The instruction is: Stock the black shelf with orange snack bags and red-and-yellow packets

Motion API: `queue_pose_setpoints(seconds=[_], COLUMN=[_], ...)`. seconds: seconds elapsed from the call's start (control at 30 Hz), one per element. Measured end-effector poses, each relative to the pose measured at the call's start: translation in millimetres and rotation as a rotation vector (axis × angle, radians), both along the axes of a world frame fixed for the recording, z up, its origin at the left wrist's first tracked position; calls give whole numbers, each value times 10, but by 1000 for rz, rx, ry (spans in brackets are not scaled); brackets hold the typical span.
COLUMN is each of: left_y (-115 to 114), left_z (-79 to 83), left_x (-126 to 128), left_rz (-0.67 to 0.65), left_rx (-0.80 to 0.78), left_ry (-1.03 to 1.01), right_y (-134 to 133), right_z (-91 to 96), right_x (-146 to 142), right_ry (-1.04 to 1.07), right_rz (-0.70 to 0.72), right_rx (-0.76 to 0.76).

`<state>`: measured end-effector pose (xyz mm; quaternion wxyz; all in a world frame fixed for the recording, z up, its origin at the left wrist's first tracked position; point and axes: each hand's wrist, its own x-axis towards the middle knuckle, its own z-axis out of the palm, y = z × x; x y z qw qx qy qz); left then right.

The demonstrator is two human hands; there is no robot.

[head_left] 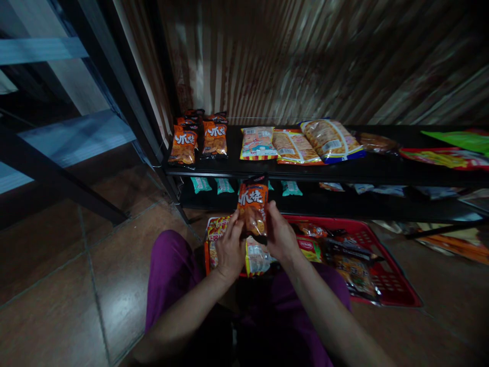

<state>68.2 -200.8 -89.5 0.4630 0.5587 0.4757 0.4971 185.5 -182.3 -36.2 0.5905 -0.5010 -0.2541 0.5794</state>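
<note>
Between my two hands is an orange and black snack bag (pixel 253 208), held upright above a red plastic basket (pixel 397 278). My left hand (pixel 230 250) grips its left side, fingers closed against the bag. On the other side, my right hand (pixel 281 232) presses its right edge with the thumb up. Matching orange snack bags (pixel 184 145) stand in two short rows at the left end of the black shelf (pixel 233 167). Inside the basket lie several packets, among them a dark snack bag (pixel 353 272) and a yellow-edged clear packet (pixel 257 257).
Along the upper shelf lie a pink-and-blue packet (pixel 259 143), yellow-brown snack bags (pixel 331 140) and a green packet (pixel 458 140). Small teal packets (pixel 291 188) sit on the lower shelf. A dark metal post (pixel 110 76) rises at the left. Brown floor tiles (pixel 49 290) surround the basket.
</note>
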Motion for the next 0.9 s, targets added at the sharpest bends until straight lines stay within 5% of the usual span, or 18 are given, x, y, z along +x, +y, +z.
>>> queue_pose_setpoints(seconds=[0.27,0.7,0.9], left_y=[9,27,10], left_z=[34,-39,-38], left_x=[-116,-219,-296], left_rz=[-19,32,-97], left_rx=[-62,-16,124], left_ry=[-100,-77,-83], right_y=[-66,60,143], right_z=[126,-246,-241], right_x=[31,99,100], right_ry=[158,235,296], right_rz=[86,39,135], right_rx=[-116,-161,-141])
